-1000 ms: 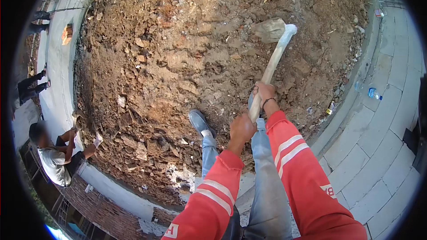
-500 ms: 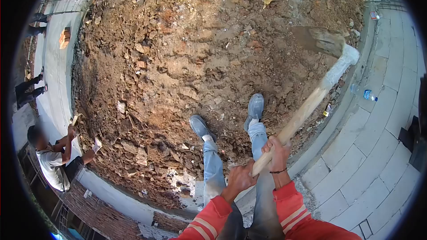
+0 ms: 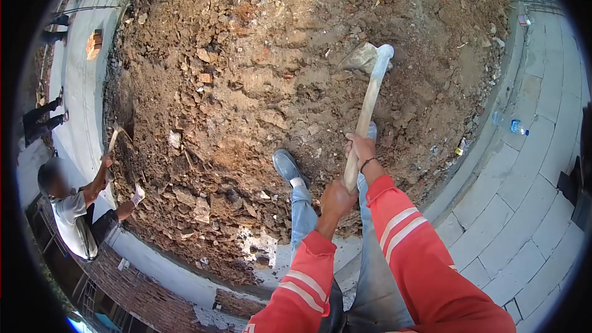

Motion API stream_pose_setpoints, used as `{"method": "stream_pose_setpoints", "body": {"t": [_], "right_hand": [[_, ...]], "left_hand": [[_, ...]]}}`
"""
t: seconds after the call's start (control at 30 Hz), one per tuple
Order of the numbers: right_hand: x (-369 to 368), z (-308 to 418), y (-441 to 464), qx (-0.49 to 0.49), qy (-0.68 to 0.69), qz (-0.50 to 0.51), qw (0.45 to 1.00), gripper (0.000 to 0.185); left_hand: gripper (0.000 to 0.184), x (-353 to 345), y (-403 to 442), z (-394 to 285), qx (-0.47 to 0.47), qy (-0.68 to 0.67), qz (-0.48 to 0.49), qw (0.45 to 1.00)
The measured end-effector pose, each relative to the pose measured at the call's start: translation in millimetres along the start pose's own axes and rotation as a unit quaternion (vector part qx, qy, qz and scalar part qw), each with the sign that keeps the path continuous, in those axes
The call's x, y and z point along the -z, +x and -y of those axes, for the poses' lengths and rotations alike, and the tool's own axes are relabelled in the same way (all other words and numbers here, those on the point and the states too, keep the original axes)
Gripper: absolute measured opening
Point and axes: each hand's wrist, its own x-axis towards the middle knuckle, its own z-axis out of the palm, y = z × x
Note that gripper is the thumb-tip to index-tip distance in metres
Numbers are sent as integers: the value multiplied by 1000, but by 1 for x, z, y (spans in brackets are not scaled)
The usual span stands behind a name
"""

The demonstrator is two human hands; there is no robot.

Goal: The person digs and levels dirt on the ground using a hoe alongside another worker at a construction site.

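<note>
I have both hands on a hoe point(image 3: 370, 95) in front of the wearer, slightly right of the middle of the view. The left hand point(image 3: 337, 199) wraps the near end of the handle point(image 3: 366, 117), its fingers curled closely round the wood. The right hand point(image 3: 362, 148) grips a little farther up, fingers also folded about it; neither hand shows a gap to the wood.

From here I judge the digging to be partway along. The soil point(image 3: 246, 102) lies in coarse, broken clods near and to the left, while around the blade point(image 3: 359, 58) and off to the right it looks flatter and less broken, so I take that to be what is left. I see no finished edge, and I can't tell how deep any of it goes.

The hoe's long axis runs from the near end, between the wearer's legs, out to the far side, leaning right as it goes. At the pale collar point(image 3: 385, 51) the blade turns off to the left, roughly across the handle. It appears to meet the ground, but whether it bites in I can't tell.

At the far left, a co-worker point(image 3: 72, 222) holds a pick point(image 3: 114, 139) by the soil's edge.
</note>
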Motion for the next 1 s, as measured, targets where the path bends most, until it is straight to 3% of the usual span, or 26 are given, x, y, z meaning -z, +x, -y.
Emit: {"method": "stream_pose_setpoints", "body": {"t": [0.1, 0.2, 0.23, 0.33, 0.4, 0.43, 0.5, 0.6, 0.67, 0.73, 0.83, 0.93, 1.0], "right_hand": [[12, 12, -17, -41, 95, 87, 991, 18], [21, 22, -48, -63, 113, 95, 987, 19], [22, 15, -52, -116, 127, 78, 982, 17], [18, -47, -100, -107, 53, 7, 993, 22], [15, -44, -129, -102, 50, -23, 993, 24], [17, -30, -149, -35, 71, -19, 997, 24], [29, 2, -184, 101, 110, -9, 989, 23], [36, 96, -211, 339, 108, -37, 934, 24], [41, 149, -207, 434, 19, -65, 899, 24], [44, 181, -180, 427, 47, -52, 901, 23], [37, 200, -115, 410, 21, -63, 910, 24], [20, 147, -51, 305, -8, -46, 951, 23], [14, 64, -13, 139, -31, -24, 989, 22]], "left_hand": [[41, 12, -29, -15, -20, -7, -29, 999], [47, 15, -101, -8, 36, -27, 23, 999], [50, 9, -129, 3, 39, -25, 17, 999], [52, 18, -183, 50, 51, -115, 73, 989], [52, 10, -199, 92, -34, -103, 51, 993], [52, 7, -195, 97, -28, -100, 49, 993], [54, 8, -172, 91, -116, -45, 55, 991], [51, 23, -91, 3, -238, -78, 36, 967], [50, 37, -41, -59, -290, -140, 54, 945], [43, 49, -10, -110, -329, -189, 33, 924], [39, 38, 20, -111, -320, -218, 15, 922], [35, 25, 22, -74, -188, -184, 27, 964], [39, 2, -14, -29, -67, -128, 31, 989]]}}
